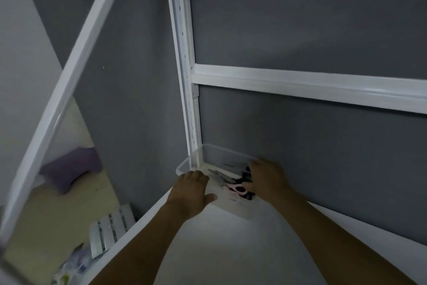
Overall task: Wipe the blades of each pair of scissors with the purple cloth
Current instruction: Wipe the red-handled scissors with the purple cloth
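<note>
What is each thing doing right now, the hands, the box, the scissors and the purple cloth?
left hand, grips the near rim of the clear box.
right hand, inside the box, fingers on the pink scissors; grip hidden.
clear box, lidless, on the white shelf.
pink scissors, lying in the box.
purple cloth, crumpled, lying untouched on the cream surface to the left.

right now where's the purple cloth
The purple cloth lies at lower left of the head view on the pale yellow surface, beyond the slanted white post, well left of the clear bin.
</note>
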